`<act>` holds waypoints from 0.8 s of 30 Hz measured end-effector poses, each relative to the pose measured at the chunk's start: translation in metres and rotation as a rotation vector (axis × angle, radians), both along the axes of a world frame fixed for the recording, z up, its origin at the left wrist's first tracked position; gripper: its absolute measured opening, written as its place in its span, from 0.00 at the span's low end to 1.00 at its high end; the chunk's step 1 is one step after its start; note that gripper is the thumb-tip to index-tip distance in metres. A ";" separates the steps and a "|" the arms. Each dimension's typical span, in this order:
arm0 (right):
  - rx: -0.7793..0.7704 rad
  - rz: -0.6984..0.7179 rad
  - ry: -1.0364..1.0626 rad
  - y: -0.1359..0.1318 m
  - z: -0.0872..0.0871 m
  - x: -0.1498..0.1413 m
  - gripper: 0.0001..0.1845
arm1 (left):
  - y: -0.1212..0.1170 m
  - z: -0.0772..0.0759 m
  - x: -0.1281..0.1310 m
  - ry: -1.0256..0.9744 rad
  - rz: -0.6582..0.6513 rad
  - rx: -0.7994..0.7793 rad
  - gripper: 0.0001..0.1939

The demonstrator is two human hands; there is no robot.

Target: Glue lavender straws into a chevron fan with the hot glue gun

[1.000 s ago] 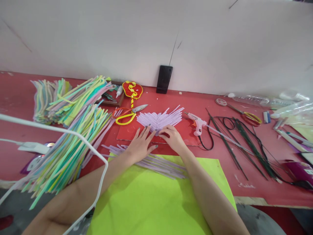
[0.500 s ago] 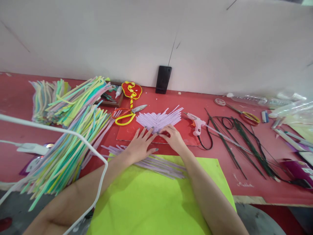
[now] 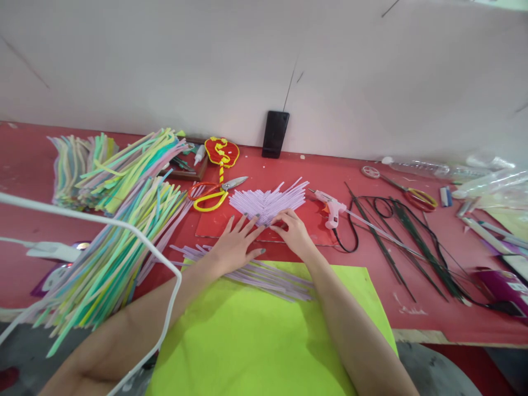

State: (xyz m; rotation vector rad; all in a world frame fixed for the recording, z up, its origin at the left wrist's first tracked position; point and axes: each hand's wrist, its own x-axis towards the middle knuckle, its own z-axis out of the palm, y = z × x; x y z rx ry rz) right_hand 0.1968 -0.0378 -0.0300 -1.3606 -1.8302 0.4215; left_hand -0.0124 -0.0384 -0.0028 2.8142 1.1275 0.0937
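A fan of lilac pipe cleaners (image 3: 267, 201), laid in a V pattern, lies on a red board (image 3: 214, 224). Spread flat, my left hand (image 3: 236, 245) rests its fingertips on the fan's lower left edge. At the lower right edge my right hand (image 3: 292, 230) is closed, thumb and finger pinched at the tip of the fan; the exact strand between them is hidden. Loose lilac pipe cleaners (image 3: 272, 280) lie under my left wrist, across a bright green sheet (image 3: 264, 335).
A pink glue gun (image 3: 332, 208) lies to the right, scissors (image 3: 214, 195) to the left. Bundles of coloured pipe cleaners (image 3: 115, 258) and a white cable (image 3: 136, 231) occupy the left side. A phone (image 3: 275, 134) leans on the wall. Dark green stems (image 3: 416, 236) lie right.
Almost nothing differs. Both hands stay at the bottom of the lilac fan, and the view has shifted very slightly.
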 end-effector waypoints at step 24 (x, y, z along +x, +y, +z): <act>-0.461 -0.949 -0.289 -0.010 0.016 0.098 0.23 | -0.001 0.003 0.000 0.054 -0.019 0.013 0.31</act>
